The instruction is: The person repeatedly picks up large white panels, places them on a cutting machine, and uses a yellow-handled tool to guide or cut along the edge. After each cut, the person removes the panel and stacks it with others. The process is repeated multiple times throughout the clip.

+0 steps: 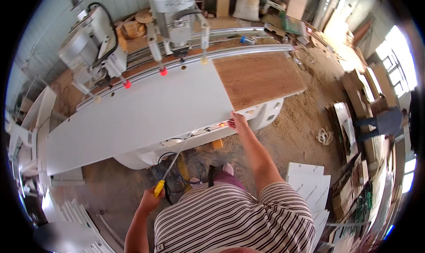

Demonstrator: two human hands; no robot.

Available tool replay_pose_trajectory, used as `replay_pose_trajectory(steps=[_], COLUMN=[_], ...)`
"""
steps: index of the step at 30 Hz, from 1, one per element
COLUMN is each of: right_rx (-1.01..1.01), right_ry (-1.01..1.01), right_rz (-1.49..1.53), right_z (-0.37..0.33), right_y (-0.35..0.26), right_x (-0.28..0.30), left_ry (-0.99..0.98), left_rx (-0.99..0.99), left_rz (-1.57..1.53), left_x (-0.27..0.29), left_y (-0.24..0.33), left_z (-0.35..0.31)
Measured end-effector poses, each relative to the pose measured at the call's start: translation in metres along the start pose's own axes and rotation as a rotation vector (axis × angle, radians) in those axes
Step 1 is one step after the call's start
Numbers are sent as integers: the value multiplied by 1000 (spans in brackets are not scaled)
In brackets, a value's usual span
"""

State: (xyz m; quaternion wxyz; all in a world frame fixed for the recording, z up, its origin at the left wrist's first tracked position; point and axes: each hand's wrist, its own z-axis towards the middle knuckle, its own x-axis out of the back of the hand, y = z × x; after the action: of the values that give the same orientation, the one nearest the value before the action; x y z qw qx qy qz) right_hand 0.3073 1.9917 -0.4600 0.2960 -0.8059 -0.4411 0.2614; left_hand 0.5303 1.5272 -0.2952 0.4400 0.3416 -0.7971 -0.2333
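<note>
Fingers of the left hand (pixel 150 202) wrap a yellow-handled rod (pixel 160 186) before the white panel (pixel 146 116); the right hand (pixel 239 122) meets its near-right corner, grip unclear. Rightward: brown tabletop (pixel 261 78), then sawdust-strewn floor (pixel 312 87).

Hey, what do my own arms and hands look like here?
Your left hand and right hand show no gloves. Your right arm wears a short fabric sleeve, white with thin dark stripes, matching your striped shirt. No left sleeve is clearly visible.
</note>
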Motion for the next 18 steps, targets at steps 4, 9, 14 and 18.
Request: replay_pose_trajectory(steps=[4, 9, 14, 18], right_rx=[65, 460, 773, 244], right_ry=[-10, 284, -447, -876], right_rz=[5, -647, -643, -223], right_z=[0, 1, -101, -126], right_y=[2, 2, 1, 5], right_x=[-1, 5, -8, 8], left_ry=[-113, -311, -153, -196], left_rx=[-221, -240, -634, -777], left_rz=[10, 29, 450, 551], left_x=[-23, -59, -96, -157], left_y=[49, 101, 137, 163], left_z=[42, 123, 187, 226])
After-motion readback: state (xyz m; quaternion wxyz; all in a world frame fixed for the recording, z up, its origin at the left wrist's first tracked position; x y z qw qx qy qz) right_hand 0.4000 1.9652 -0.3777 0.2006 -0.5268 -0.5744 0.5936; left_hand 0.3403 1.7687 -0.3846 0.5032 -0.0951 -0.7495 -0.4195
